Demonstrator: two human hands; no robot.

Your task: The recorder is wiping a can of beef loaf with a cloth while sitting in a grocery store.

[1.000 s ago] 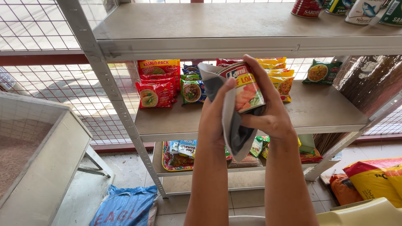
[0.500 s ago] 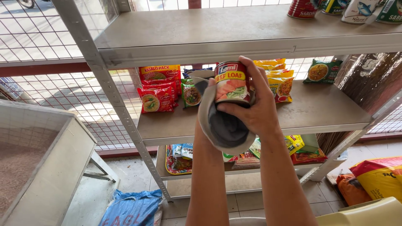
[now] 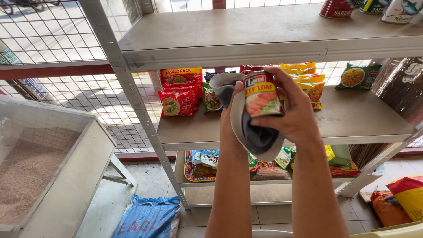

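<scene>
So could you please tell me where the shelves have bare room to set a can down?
The top shelf is bare from its left post to the cans at the far right. The middle shelf has a bare patch at front right, below the green packet. Its back left is crowded with red noodle packets; the bottom shelf is crowded too.
</scene>
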